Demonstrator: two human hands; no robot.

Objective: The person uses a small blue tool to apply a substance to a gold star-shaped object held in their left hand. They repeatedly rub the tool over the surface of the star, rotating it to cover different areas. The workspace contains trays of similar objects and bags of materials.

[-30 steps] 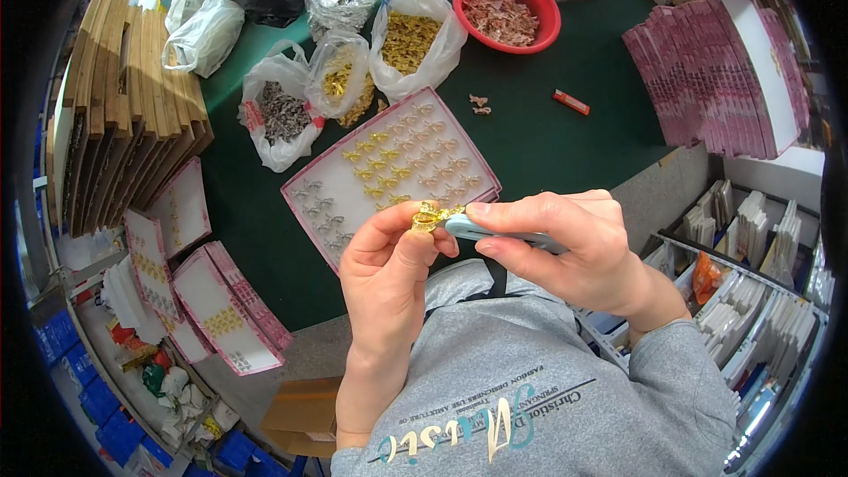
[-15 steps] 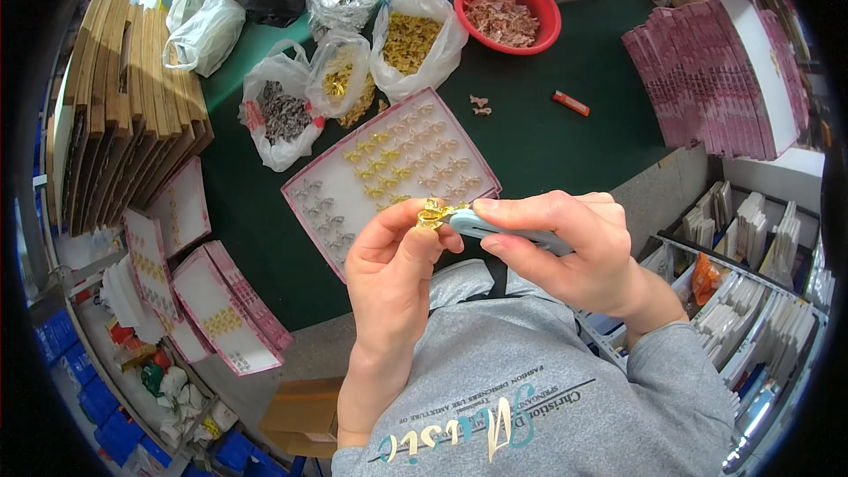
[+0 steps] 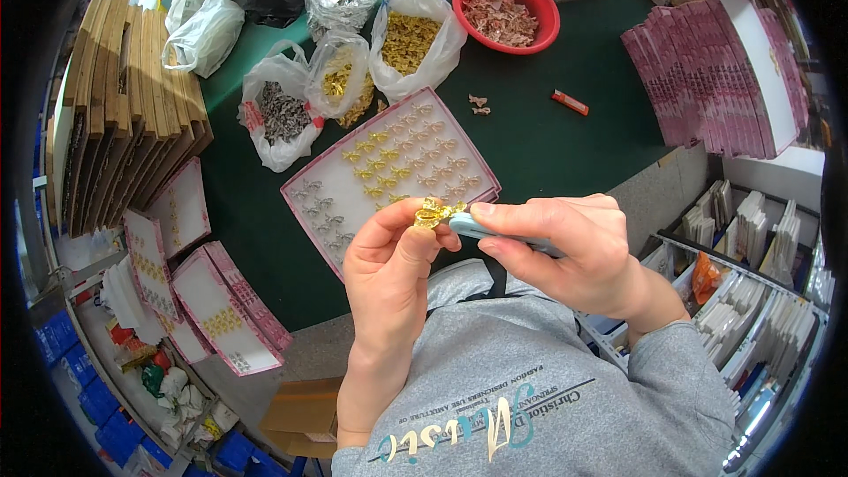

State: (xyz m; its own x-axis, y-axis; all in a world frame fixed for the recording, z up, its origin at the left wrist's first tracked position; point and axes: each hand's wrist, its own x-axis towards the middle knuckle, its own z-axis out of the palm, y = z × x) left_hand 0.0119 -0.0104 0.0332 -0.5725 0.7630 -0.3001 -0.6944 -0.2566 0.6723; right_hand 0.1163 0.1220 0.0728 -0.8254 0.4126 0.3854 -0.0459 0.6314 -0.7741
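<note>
Between the thumb and fingers of my left hand [image 3: 393, 256] is pinched a shiny gold bow [image 3: 433, 213]. My right hand [image 3: 570, 243] grips a light-blue handheld tool [image 3: 477, 229] whose kind I cannot make out. Its tip meets the bow's right side, and my right thumb lies along its top. Just beyond my hands lies a white, pink-edged display board [image 3: 331, 172] with rows of small bows: silver at left, gold in the middle, rose-pink at right. The board's near part is partly hidden by my left hand.
Bags of silver pieces [image 3: 283, 115] and gold pieces [image 3: 411, 44] stand beyond the board, beside a red bowl [image 3: 551, 31] of rose-pink pieces. A small red item [image 3: 571, 102] lies at right. Stacked pink-edged boards [image 3: 698, 79] stand far right; cardboard sheets [image 3: 124, 115] stand left.
My hands stay nearly in place, the bow and blue tool still held together. My right hand has shifted very slightly left.
</note>
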